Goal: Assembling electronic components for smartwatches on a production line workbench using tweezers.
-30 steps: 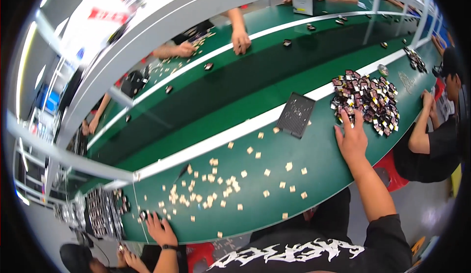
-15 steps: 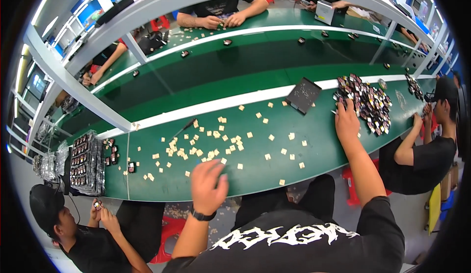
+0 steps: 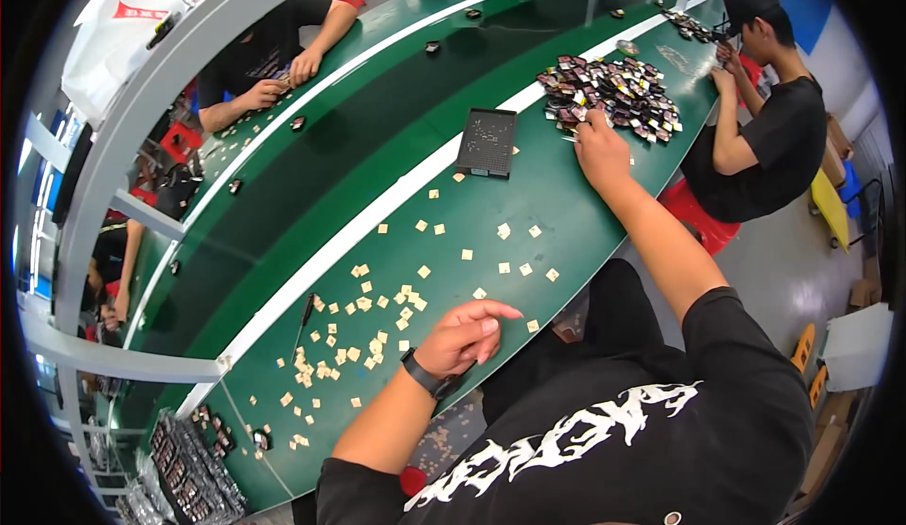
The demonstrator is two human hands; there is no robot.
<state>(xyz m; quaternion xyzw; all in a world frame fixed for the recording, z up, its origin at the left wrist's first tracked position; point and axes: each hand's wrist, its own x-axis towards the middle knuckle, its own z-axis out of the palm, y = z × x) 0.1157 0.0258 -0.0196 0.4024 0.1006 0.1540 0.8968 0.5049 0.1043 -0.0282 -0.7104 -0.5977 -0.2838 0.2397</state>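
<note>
Since half a second ago the left hand (image 3: 464, 334) has dropped from mid-air to the near edge of the green counter (image 3: 557, 213), and the view has swung right, so the black tray (image 3: 488, 142) now sits near the middle.

From the head camera, the left hand hovers over the counter edge with its fingers loosely curled and the index finger stretched out, gripping nothing; a black watch (image 3: 427, 376) bands the wrist. Small tan squares (image 3: 377, 308) lie scattered just beside it, spread flat and apart, likely so that each can be picked singly.

Farther right, the right hand (image 3: 601, 150) rests at the near side of a heap of dark small parts (image 3: 612, 87), fingers bent down onto them; whether it pinches one I cannot tell. The tray lies just left of the heap, within easy reach of it.

At the far right a person in black (image 3: 769, 119) works at the same counter.
</note>
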